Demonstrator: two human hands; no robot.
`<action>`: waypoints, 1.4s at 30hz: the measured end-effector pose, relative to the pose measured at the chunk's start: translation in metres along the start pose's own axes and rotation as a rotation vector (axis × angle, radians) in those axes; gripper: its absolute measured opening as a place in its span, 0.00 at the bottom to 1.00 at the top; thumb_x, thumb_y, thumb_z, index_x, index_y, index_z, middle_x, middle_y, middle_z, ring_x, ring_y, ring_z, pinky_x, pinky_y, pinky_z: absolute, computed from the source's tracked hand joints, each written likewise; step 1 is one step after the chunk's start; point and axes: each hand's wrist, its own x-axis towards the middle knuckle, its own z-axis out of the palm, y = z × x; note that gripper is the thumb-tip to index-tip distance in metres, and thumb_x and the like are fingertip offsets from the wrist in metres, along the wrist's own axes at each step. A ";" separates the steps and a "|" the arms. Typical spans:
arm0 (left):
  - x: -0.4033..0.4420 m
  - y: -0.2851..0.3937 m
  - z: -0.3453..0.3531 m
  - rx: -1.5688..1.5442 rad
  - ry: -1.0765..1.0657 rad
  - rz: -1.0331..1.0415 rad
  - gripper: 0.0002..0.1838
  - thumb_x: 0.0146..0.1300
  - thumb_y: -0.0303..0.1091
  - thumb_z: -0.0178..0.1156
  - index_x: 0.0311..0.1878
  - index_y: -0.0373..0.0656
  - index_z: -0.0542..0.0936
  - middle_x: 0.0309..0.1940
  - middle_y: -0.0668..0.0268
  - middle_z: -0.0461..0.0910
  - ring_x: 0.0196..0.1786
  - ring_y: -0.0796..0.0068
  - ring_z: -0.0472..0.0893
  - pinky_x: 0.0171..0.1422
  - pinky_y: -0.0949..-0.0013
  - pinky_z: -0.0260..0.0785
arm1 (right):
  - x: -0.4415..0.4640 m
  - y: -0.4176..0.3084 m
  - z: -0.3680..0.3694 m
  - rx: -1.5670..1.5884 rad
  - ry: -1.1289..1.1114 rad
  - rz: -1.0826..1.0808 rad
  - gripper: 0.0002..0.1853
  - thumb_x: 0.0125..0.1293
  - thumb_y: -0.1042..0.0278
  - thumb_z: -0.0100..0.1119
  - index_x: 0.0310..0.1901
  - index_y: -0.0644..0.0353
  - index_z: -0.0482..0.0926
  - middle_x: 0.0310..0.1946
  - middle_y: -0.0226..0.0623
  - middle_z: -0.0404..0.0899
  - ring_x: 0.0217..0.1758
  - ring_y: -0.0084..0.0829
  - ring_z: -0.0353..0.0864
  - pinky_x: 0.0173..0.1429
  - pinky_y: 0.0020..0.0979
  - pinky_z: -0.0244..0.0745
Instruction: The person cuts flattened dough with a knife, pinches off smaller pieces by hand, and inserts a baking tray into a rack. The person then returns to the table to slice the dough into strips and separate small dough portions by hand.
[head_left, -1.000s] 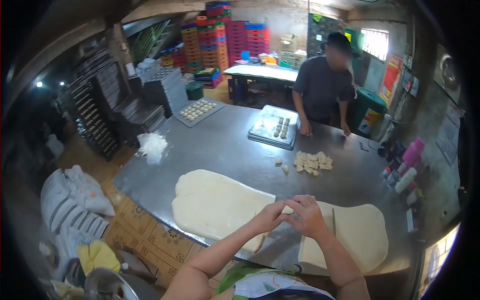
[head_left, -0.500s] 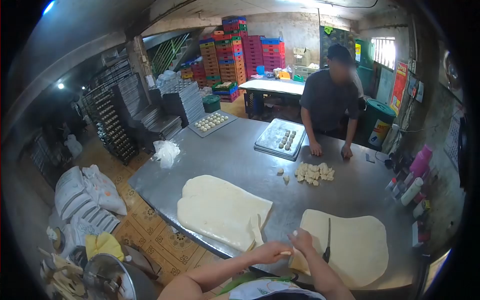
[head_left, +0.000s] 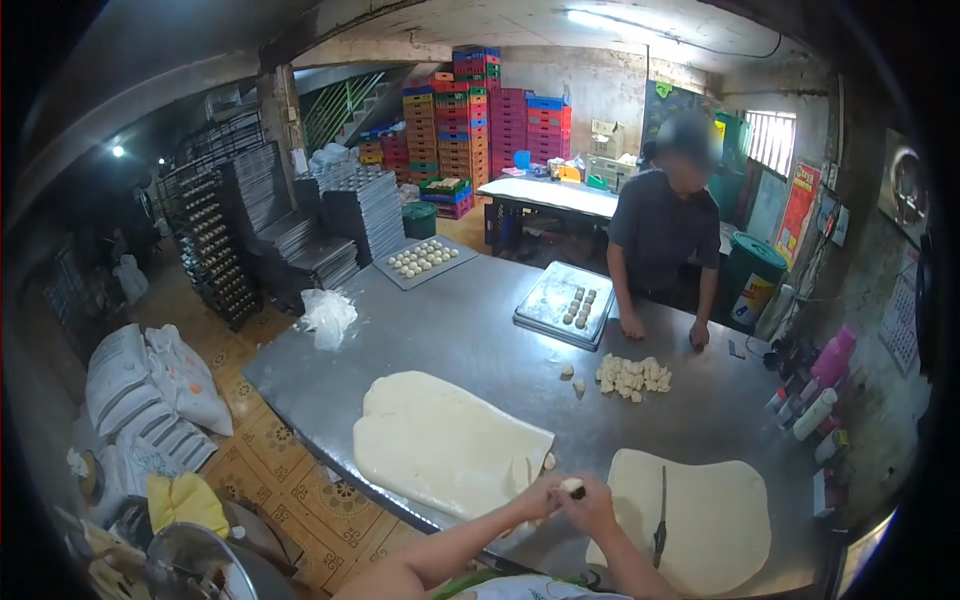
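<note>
My left hand (head_left: 540, 498) and my right hand (head_left: 592, 508) meet over the near table edge, fingers closed around a small dough piece (head_left: 571, 484). A dark spot shows on or beside that piece; what it is I cannot make out. On the left lies a thick folded dough sheet (head_left: 440, 440), with a short dough strip (head_left: 521, 473) at its right end. One loose dough lump (head_left: 549, 461) sits beside it. To the right, a knife (head_left: 661, 515) with a dark handle rests on a flatter dough sheet (head_left: 720, 510).
Across the metal table (head_left: 450, 325) a co-worker (head_left: 665, 225) stands by a dough-piece pile (head_left: 634, 377) and trays with dough balls (head_left: 562, 300). Another dough-ball tray (head_left: 425, 262) and white flour (head_left: 328, 315) lie farther left. Bottles (head_left: 815, 412) line the right edge.
My hands have come together and moved slightly away from me. The dough strip looks shorter, and a separate lump now lies beside it. The co-worker's head has tilted down.
</note>
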 end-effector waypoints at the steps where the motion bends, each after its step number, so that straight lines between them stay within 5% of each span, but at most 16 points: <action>1: 0.003 0.014 -0.005 -0.005 -0.034 -0.062 0.29 0.63 0.28 0.60 0.69 0.45 0.70 0.51 0.53 0.82 0.51 0.68 0.80 0.57 0.64 0.72 | -0.002 0.005 -0.001 -0.014 0.024 -0.004 0.14 0.57 0.67 0.70 0.43 0.61 0.81 0.33 0.42 0.80 0.35 0.41 0.81 0.40 0.36 0.77; 4: -0.007 0.038 -0.009 -0.043 -0.108 -0.225 0.25 0.63 0.30 0.60 0.66 0.44 0.74 0.50 0.54 0.82 0.50 0.71 0.80 0.56 0.64 0.72 | 0.002 -0.007 0.004 -0.055 0.029 0.000 0.12 0.58 0.67 0.70 0.41 0.60 0.81 0.33 0.43 0.80 0.36 0.41 0.82 0.40 0.36 0.77; 7: 0.000 0.025 -0.011 0.085 -0.043 -0.105 0.22 0.65 0.31 0.59 0.63 0.45 0.76 0.45 0.55 0.84 0.48 0.67 0.82 0.55 0.64 0.72 | 0.007 -0.002 0.010 -0.115 0.013 -0.037 0.12 0.57 0.65 0.70 0.39 0.59 0.80 0.34 0.44 0.81 0.38 0.42 0.82 0.41 0.36 0.77; 11: -0.001 0.042 0.004 0.763 -0.473 -0.271 0.25 0.62 0.26 0.59 0.65 0.48 0.75 0.42 0.53 0.84 0.49 0.57 0.83 0.57 0.61 0.72 | -0.017 0.086 0.018 -0.366 -0.121 0.356 0.19 0.56 0.59 0.72 0.44 0.60 0.79 0.41 0.46 0.81 0.45 0.45 0.82 0.46 0.38 0.78; 14: -0.020 0.031 0.016 0.377 -0.267 -0.085 0.27 0.60 0.24 0.58 0.65 0.46 0.75 0.43 0.52 0.83 0.49 0.52 0.82 0.58 0.59 0.72 | -0.024 0.091 0.003 -0.599 -0.341 0.701 0.23 0.56 0.57 0.70 0.49 0.62 0.78 0.42 0.47 0.81 0.47 0.48 0.82 0.50 0.43 0.77; 15: -0.020 0.026 0.019 0.185 -0.143 0.012 0.27 0.59 0.23 0.58 0.65 0.45 0.75 0.43 0.52 0.83 0.49 0.50 0.82 0.58 0.58 0.72 | -0.023 0.093 0.000 -0.605 -0.340 0.694 0.23 0.56 0.57 0.70 0.49 0.62 0.78 0.42 0.47 0.81 0.47 0.48 0.82 0.50 0.43 0.77; 17: -0.022 0.009 0.016 0.269 -0.012 0.056 0.25 0.59 0.23 0.58 0.62 0.44 0.76 0.43 0.52 0.83 0.49 0.51 0.82 0.58 0.58 0.72 | -0.032 0.091 0.012 -0.310 -0.058 0.077 0.27 0.56 0.58 0.70 0.54 0.62 0.75 0.42 0.48 0.81 0.47 0.50 0.81 0.53 0.46 0.76; 20: -0.004 0.008 0.009 0.430 0.256 0.175 0.21 0.59 0.24 0.58 0.57 0.40 0.79 0.44 0.52 0.84 0.48 0.53 0.82 0.58 0.58 0.72 | -0.013 0.041 0.009 -0.016 -0.216 -0.028 0.19 0.56 0.59 0.70 0.46 0.60 0.79 0.36 0.45 0.81 0.43 0.46 0.83 0.48 0.43 0.78; 24: -0.002 0.033 0.014 0.417 0.248 0.257 0.18 0.58 0.23 0.58 0.53 0.38 0.81 0.41 0.54 0.84 0.45 0.54 0.83 0.55 0.58 0.73 | -0.003 0.030 0.008 0.208 -0.083 0.067 0.18 0.56 0.58 0.70 0.43 0.61 0.81 0.38 0.46 0.82 0.45 0.49 0.82 0.52 0.48 0.76; 27: -0.013 0.000 0.034 0.196 0.105 -0.359 0.21 0.56 0.23 0.60 0.55 0.40 0.81 0.40 0.53 0.84 0.45 0.54 0.83 0.54 0.58 0.74 | -0.027 0.059 0.023 -0.042 -0.069 0.205 0.16 0.56 0.58 0.69 0.40 0.60 0.82 0.37 0.46 0.82 0.44 0.49 0.82 0.51 0.48 0.76; 28: -0.010 0.011 0.036 0.203 0.100 -0.354 0.21 0.56 0.23 0.60 0.55 0.40 0.81 0.40 0.53 0.84 0.45 0.54 0.83 0.54 0.58 0.74 | -0.026 0.066 0.025 -0.173 -0.064 0.266 0.15 0.56 0.58 0.69 0.39 0.60 0.83 0.37 0.46 0.82 0.44 0.49 0.83 0.51 0.47 0.76; 32: -0.023 0.047 0.041 0.829 -0.353 -0.324 0.22 0.56 0.24 0.61 0.57 0.42 0.80 0.39 0.54 0.84 0.45 0.57 0.84 0.52 0.60 0.74 | -0.025 0.096 0.012 -0.486 -0.401 0.475 0.15 0.57 0.59 0.68 0.41 0.59 0.83 0.38 0.47 0.83 0.43 0.48 0.83 0.49 0.46 0.77; 33: -0.030 0.046 0.038 0.667 -0.225 -0.295 0.21 0.57 0.25 0.60 0.57 0.42 0.80 0.40 0.54 0.84 0.46 0.57 0.84 0.52 0.60 0.74 | -0.033 0.095 0.014 -0.483 -0.405 0.488 0.15 0.57 0.59 0.68 0.41 0.59 0.83 0.38 0.47 0.83 0.43 0.48 0.83 0.49 0.46 0.77; 36: -0.030 0.031 0.028 0.347 0.045 -0.218 0.20 0.59 0.27 0.60 0.57 0.43 0.80 0.41 0.54 0.84 0.48 0.57 0.84 0.52 0.61 0.75 | -0.035 0.092 0.019 -0.349 0.020 0.023 0.14 0.58 0.59 0.67 0.42 0.58 0.83 0.38 0.48 0.83 0.42 0.48 0.83 0.47 0.44 0.78; 39: -0.024 -0.009 0.019 0.433 0.317 0.119 0.19 0.62 0.28 0.57 0.57 0.42 0.80 0.44 0.52 0.84 0.50 0.55 0.84 0.52 0.62 0.74 | -0.028 0.078 0.028 -0.120 -0.221 0.006 0.16 0.59 0.55 0.65 0.43 0.57 0.82 0.40 0.49 0.82 0.45 0.47 0.83 0.48 0.45 0.77; 42: -0.011 -0.013 0.001 0.319 0.189 0.042 0.20 0.62 0.28 0.56 0.58 0.42 0.78 0.46 0.51 0.83 0.50 0.54 0.83 0.53 0.62 0.74 | -0.014 0.043 0.024 0.037 -0.266 0.048 0.17 0.59 0.53 0.65 0.43 0.56 0.82 0.41 0.49 0.82 0.47 0.47 0.83 0.49 0.46 0.77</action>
